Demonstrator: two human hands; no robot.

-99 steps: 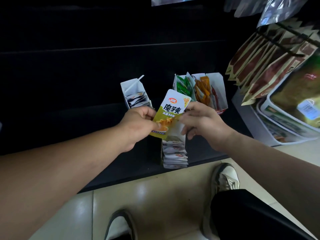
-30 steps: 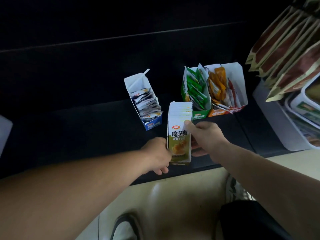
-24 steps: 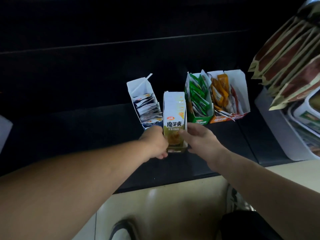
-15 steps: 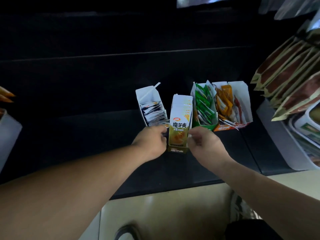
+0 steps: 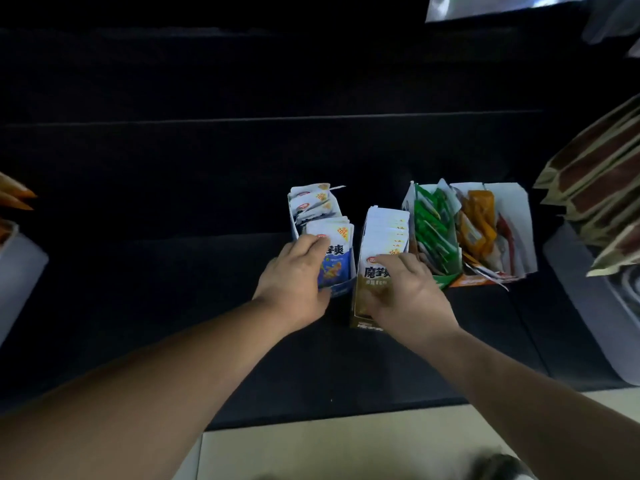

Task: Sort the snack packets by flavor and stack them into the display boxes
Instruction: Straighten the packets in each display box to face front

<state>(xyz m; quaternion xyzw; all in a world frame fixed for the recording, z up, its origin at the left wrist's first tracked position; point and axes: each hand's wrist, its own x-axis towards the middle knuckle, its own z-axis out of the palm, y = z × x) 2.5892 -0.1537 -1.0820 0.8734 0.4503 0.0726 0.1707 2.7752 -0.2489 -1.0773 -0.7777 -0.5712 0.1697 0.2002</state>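
Note:
Four display boxes stand in a row on the black shelf (image 5: 173, 271). The blue box (image 5: 341, 288) holds white-and-blue packets (image 5: 337, 261); my left hand (image 5: 294, 278) curls its fingers over the top left edge of the front ones. To its right, the olive-yellow box (image 5: 360, 318) carries a neat stack of yellow packets (image 5: 386, 230). My right hand (image 5: 405, 292) lies on the front of that stack, fingers fairly straight. Further right are the green box (image 5: 445, 280) with green packets (image 5: 433, 223) and the orange box (image 5: 512, 216) with loose orange packets (image 5: 479, 220).
Brown-and-gold pouches (image 5: 602, 188) hang at the right above a white bin (image 5: 585, 306). A white container (image 5: 17, 271) sits at the left edge. Pale floor tiles (image 5: 346, 452) and a shoe (image 5: 498, 467) show below the shelf's front edge.
The yellow box was pushed back into the row between the blue and green boxes. My left hand has left it for the blue packets; my right hand now lies on its front.

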